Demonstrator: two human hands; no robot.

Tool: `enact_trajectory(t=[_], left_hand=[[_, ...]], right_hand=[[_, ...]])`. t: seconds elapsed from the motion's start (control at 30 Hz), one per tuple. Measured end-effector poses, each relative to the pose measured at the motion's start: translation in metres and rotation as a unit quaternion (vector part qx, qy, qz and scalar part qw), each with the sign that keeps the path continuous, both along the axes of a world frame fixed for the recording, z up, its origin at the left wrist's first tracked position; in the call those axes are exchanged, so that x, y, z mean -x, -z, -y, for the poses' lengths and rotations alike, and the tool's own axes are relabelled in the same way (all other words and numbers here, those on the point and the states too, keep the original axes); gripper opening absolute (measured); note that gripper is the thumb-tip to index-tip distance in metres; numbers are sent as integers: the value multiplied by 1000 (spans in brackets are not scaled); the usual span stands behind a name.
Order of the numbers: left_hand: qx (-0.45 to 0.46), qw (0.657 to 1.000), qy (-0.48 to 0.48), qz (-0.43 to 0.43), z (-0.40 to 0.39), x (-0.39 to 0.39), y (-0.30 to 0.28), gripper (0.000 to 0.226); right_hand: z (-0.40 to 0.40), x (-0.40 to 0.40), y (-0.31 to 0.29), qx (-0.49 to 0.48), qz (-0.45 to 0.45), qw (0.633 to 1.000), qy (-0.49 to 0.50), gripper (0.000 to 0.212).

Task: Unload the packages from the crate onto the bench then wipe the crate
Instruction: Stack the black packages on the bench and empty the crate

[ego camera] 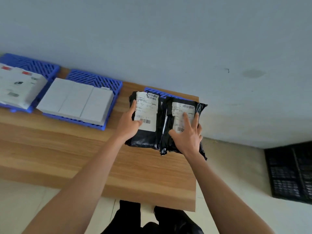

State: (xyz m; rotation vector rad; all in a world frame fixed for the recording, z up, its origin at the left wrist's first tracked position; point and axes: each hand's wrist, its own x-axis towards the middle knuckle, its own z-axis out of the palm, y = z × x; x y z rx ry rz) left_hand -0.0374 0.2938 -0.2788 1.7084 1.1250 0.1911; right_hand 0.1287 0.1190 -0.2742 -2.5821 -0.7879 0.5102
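Packages: two black mailer bags with white labels lie side by side, touching, at about 1 o'clock on the wooden bench (84,149), partly over a blue tray (166,93) by the wall. The left hand (129,123) grips the left package (148,137) at its near-left edge, thumb curled over the label. The right hand (189,135) presses the right package (184,105) with fingers spread and straight.

To do this well, I would settle both bags flat, square their edges, then let go without dragging the slack plastic.

The crate is probably the dark slatted box (292,171) on the floor at 4 o'clock, but it is cut off by the frame edge, and its inside cannot be seen. The labels are unreadable, and no wiping cloth shows.
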Motion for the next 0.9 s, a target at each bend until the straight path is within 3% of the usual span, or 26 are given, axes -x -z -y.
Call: enact_trajectory(t=[0.17, 0.4, 0.9], left_hand=[[58, 997, 28, 36, -23, -18, 16, 83], [113, 993, 44, 10, -50, -30, 26, 80], [-12, 998, 57, -33, -35, -40, 32, 75]], right_hand=[[-21, 0, 11, 31, 8, 999, 17, 92], [-42, -1, 22, 34, 3, 999, 39, 93], [-47, -11, 48, 112, -12, 993, -21, 89]])
